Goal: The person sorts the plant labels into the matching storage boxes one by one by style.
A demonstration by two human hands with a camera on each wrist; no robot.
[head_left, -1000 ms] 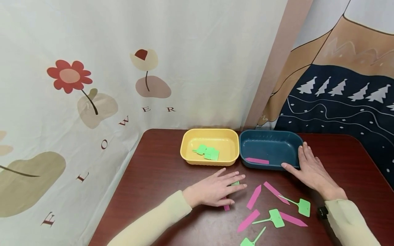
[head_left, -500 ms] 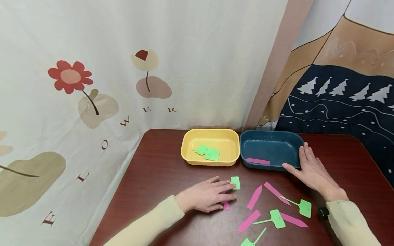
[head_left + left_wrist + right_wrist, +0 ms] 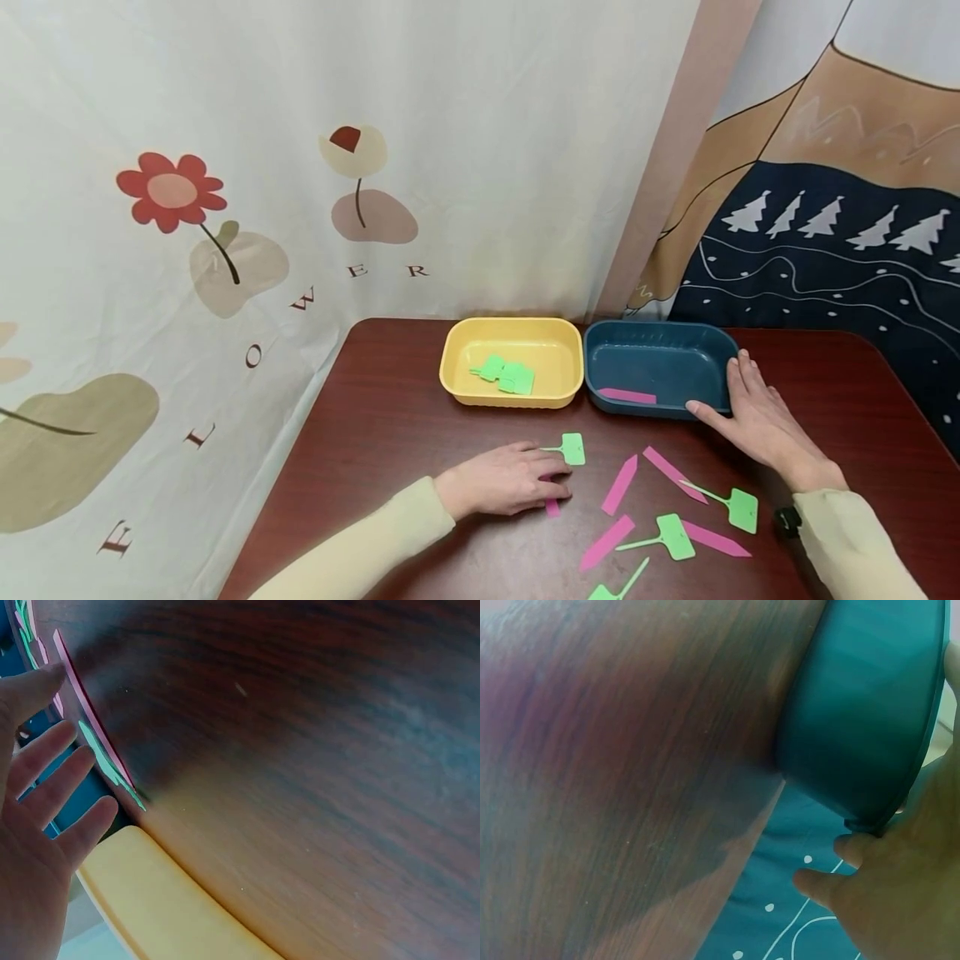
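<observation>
My left hand [image 3: 506,479] hovers low over a pink pointed plant label [image 3: 552,507], partly covering it. In the left wrist view, its fingers are spread and the thumb is near the tip of the pink plant label [image 3: 90,712]. Just beyond the fingers lies a green T-shaped plant tag [image 3: 573,448]. My right hand [image 3: 768,421] rests against the front right corner of the dark blue bin [image 3: 667,411], thumb at the front rim and fingers along the side. One pink label [image 3: 628,396] lies in this bin. The yellow bin [image 3: 512,402] holds several green tags [image 3: 515,377].
To the right of my left hand, several pink labels [image 3: 619,484] and green tags [image 3: 677,537] lie scattered, some overlapping. Both bins stand side by side at the back of the brown table [image 3: 390,400], before a printed curtain [image 3: 480,167].
My left hand has drawn back left and slightly down from over the green tag, uncovering it, and its fingers have bent more over the pink label. My right hand has stayed at the blue bin.
</observation>
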